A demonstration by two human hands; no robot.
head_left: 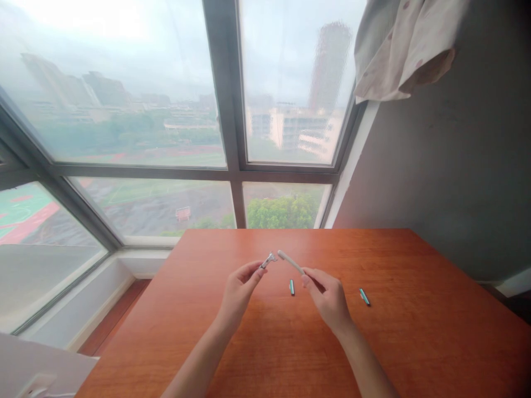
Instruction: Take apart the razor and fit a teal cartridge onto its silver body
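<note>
Above a reddish wooden table (415, 331), my left hand (238, 293) pinches a small silvery metal piece (269, 260) between thumb and fingertips. My right hand (327, 296) is closed round the lower end of a slim whitish handle (290, 261), whose free end points up and left toward the metal piece. The two parts are close but apart. On the table lie two small teal cartridges: one (291, 287) just below and between my hands, the other (364, 297) to the right of my right hand.
A large window (232, 110) with grey frames rises behind the table's far edge, with a low sill at left. A grey wall (456, 166) stands at right, and a spotted cloth (402, 50) hangs at its top.
</note>
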